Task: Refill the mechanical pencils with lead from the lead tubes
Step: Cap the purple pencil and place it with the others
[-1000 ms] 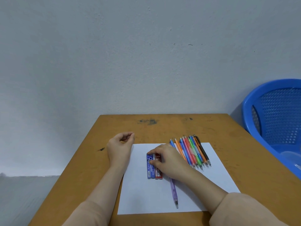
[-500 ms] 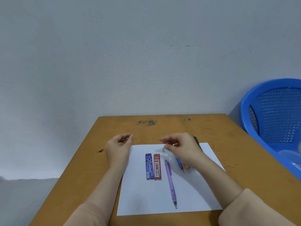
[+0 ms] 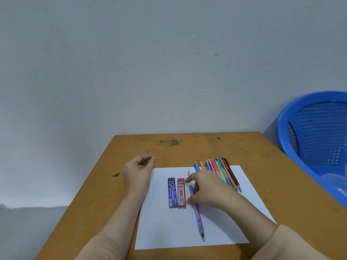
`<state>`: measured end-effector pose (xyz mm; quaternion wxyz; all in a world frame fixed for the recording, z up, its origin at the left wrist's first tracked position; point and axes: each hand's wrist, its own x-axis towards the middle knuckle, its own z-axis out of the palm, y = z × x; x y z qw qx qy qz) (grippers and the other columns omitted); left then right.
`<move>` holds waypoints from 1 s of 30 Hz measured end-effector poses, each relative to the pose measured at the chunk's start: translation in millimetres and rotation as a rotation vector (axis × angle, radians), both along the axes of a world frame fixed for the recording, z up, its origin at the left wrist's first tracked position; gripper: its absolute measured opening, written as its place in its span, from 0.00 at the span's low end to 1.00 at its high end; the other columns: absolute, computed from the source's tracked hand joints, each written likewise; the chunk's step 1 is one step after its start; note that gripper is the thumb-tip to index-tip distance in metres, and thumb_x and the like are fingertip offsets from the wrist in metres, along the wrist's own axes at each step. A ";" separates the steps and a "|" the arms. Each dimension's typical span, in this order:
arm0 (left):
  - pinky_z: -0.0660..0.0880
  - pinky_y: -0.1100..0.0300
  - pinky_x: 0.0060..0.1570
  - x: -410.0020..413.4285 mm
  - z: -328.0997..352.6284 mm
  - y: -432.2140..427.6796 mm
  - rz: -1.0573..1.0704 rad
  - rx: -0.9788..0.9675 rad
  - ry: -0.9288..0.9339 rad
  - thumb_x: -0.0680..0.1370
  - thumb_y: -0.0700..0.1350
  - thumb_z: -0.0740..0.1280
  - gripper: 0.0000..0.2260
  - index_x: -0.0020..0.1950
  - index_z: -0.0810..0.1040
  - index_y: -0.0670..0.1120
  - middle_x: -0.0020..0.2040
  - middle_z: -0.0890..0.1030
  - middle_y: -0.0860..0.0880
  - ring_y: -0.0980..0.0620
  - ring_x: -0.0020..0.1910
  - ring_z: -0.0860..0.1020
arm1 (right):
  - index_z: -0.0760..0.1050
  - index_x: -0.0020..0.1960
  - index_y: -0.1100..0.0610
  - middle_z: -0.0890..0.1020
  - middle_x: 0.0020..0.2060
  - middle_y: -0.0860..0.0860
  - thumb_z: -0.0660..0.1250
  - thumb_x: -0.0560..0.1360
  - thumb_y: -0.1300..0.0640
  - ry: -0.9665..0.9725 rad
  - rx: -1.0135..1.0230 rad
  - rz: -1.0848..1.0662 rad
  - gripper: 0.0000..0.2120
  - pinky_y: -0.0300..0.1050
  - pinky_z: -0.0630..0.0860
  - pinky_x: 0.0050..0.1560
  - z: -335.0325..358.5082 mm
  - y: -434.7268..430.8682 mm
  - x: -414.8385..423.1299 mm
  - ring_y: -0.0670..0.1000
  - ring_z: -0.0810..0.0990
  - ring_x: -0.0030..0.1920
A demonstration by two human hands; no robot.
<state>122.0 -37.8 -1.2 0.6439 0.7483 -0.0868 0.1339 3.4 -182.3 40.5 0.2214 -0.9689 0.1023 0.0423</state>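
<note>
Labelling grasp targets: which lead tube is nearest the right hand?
The red lead tube marked 2B: it lies beside the right hand, with the blue lead tube on its far side, farther left.

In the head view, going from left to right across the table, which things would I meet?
Left hand → blue lead tube → red lead tube → purple pencil → row of coloured pencils → blue basket.
</note>
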 end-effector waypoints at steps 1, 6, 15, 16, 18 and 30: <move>0.71 0.73 0.36 -0.3 0.1 0.2 -0.001 0.002 0.003 0.73 0.40 0.72 0.05 0.42 0.82 0.50 0.38 0.82 0.54 0.60 0.38 0.77 | 0.70 0.70 0.53 0.78 0.52 0.49 0.73 0.70 0.53 0.002 -0.009 -0.008 0.29 0.37 0.70 0.44 -1.3 1.2 -0.4 0.44 0.73 0.45; 0.71 0.75 0.35 -1.4 0.3 0.6 -0.010 -0.013 -0.001 0.73 0.39 0.72 0.05 0.41 0.81 0.50 0.38 0.81 0.54 0.60 0.38 0.77 | 0.70 0.69 0.54 0.76 0.61 0.49 0.71 0.72 0.57 0.011 0.015 -0.055 0.26 0.35 0.72 0.40 -2.3 5.0 -2.4 0.45 0.75 0.47; 0.71 0.76 0.35 -3.1 1.4 0.7 -0.016 -0.009 -0.002 0.73 0.39 0.72 0.05 0.42 0.82 0.48 0.38 0.81 0.54 0.61 0.38 0.77 | 0.73 0.67 0.53 0.81 0.52 0.51 0.69 0.72 0.59 -0.020 0.164 -0.122 0.23 0.36 0.72 0.38 0.2 4.0 1.9 0.45 0.77 0.42; 0.71 0.76 0.35 -3.5 1.6 0.5 -0.018 -0.007 -0.005 0.73 0.39 0.72 0.04 0.43 0.82 0.48 0.38 0.81 0.54 0.61 0.38 0.77 | 0.73 0.67 0.53 0.81 0.53 0.52 0.70 0.72 0.59 -0.027 0.213 -0.134 0.23 0.37 0.73 0.40 1.7 2.9 2.3 0.46 0.77 0.41; 0.71 0.76 0.35 -4.1 2.1 0.0 -0.024 0.001 -0.009 0.73 0.39 0.72 0.04 0.44 0.83 0.47 0.38 0.81 0.54 0.61 0.38 0.77 | 0.75 0.65 0.53 0.82 0.45 0.51 0.69 0.72 0.60 -0.061 0.324 -0.152 0.21 0.38 0.73 0.36 4.1 0.7 1.9 0.45 0.76 0.36; 0.69 0.77 0.38 -6.6 -0.1 -1.2 -0.107 0.011 -0.078 0.73 0.39 0.72 0.04 0.44 0.84 0.47 0.42 0.83 0.53 0.68 0.41 0.77 | 0.81 0.53 0.51 0.74 0.29 0.47 0.66 0.77 0.54 -0.460 0.667 -0.268 0.07 0.43 0.75 0.35 9.8 -11.2 5.1 0.46 0.72 0.29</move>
